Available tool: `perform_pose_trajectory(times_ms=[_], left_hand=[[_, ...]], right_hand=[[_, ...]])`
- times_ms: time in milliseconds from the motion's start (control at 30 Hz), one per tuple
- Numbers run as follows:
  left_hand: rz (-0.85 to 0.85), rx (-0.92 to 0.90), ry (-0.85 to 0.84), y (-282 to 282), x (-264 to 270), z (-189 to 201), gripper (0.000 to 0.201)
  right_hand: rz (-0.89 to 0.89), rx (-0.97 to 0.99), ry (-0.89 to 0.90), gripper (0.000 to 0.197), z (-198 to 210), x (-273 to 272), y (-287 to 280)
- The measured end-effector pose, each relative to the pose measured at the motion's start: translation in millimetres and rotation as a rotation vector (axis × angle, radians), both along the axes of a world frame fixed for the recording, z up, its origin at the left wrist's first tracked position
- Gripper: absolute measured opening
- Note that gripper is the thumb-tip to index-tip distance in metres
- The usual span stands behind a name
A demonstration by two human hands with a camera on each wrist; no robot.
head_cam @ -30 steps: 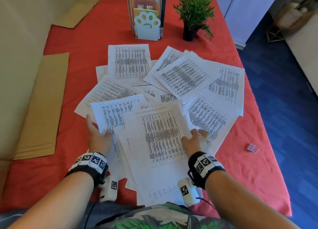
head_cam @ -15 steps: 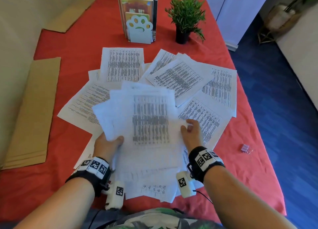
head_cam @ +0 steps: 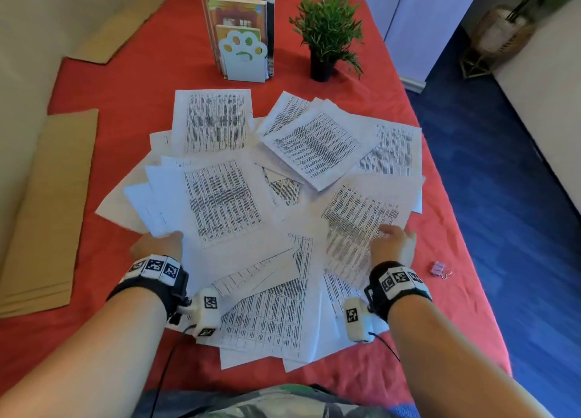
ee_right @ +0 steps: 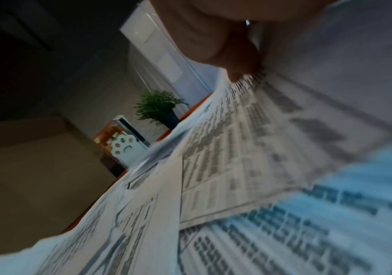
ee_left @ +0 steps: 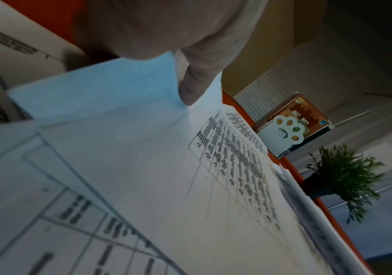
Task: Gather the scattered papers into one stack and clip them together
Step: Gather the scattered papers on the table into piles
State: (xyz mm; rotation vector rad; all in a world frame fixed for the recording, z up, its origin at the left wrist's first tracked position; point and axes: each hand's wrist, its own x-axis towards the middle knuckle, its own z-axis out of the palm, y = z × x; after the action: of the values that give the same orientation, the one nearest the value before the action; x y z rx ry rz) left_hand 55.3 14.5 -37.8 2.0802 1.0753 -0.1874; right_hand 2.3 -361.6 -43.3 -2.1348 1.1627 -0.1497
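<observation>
- Cardboard sheets (head_cam: 47,210) lie flat at the left edge of the red worktop (head_cam: 132,81), left of the papers (head_cam: 314,147).
- Left hand (head_cam: 157,246) holds a fanned bunch of sheets (head_cam: 201,204) at the near left side of the papers. The thumb (ee_left: 197,80) lies on top of the bunch. The other fingers are hidden under the paper, so I cannot tell how they sit.
- Papers with printed tables are spread all over the middle of the worktop. Many lie on top of each other and point different ways. They are not in one stack yet.
- Books stand behind a white paw-shaped bookend (head_cam: 243,57), at the far side of the papers.
- Small green plant in a black pot (head_cam: 327,37) stands just right of the bookend, also past the papers.
- Right hand (head_cam: 393,244) rests on a sheet at the near right side of the papers. Its fingers are bent a little and press down on the page. The wrist view is too blurry to tell if they pinch the sheet.
- Small pink binder clip (head_cam: 440,268) lies on the red cloth, just right of the papers and near the right hand. Nothing touches it.
</observation>
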Motion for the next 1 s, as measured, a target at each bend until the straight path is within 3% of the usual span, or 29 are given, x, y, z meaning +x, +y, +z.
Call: perform_pose_trajectory(times_ms=[167, 367, 500, 567, 667, 733, 800, 867, 933, 1000], left_hand=[[0.026, -0.001, -0.068, -3.1, -1.0, -2.1, 0.017], [-0.020, -0.009, -0.040, -11.7, 0.3, 16.0, 0.041], [-0.001, -0.008, -0.068, -19.9, 1.5, 27.6, 0.045], [0.001, 0.000, -0.080, -20.9, 1.0, 28.0, 0.045], [-0.002, 0.002, -0.093, -13.6, 3.8, 18.8, 0.045], [-0.011, 0.022, -0.088, -9.3, 2.2, 16.7, 0.050], [-0.025, 0.018, -0.093, -6.2, -1.2, 12.8, 0.043], [-0.047, -0.001, -0.114, -5.3, -7.2, 9.5, 0.038], [-0.090, -0.031, -0.134, -4.5, -14.7, 5.3, 0.036], [-0.160, -0.054, -0.136, -3.2, -23.7, 0.1, 0.035]], right_hand=[[0.189, -0.260, -0.302, 0.050, 30.3, -6.2, -1.4], [0.356, -0.493, -0.711, 0.050, 74.4, 5.8, 6.2], [0.466, -0.446, -0.923, 0.034, 111.1, 16.8, 25.6], [0.482, -0.253, -0.839, 0.035, 108.7, 22.5, 32.0], [0.413, 0.203, -0.468, 0.048, 85.6, 12.6, 47.3], [0.330, 0.363, -0.280, 0.059, 56.3, -1.1, 53.7], [0.302, 0.391, -0.108, 0.052, 26.7, -16.0, 60.1], [0.313, 0.312, 0.039, 0.010, 8.4, -26.7, 69.9], [0.288, 0.253, 0.049, 0.026, -6.9, -30.8, 77.6], [0.223, 0.298, 0.015, 0.029, -9.2, -29.3, 86.5]])
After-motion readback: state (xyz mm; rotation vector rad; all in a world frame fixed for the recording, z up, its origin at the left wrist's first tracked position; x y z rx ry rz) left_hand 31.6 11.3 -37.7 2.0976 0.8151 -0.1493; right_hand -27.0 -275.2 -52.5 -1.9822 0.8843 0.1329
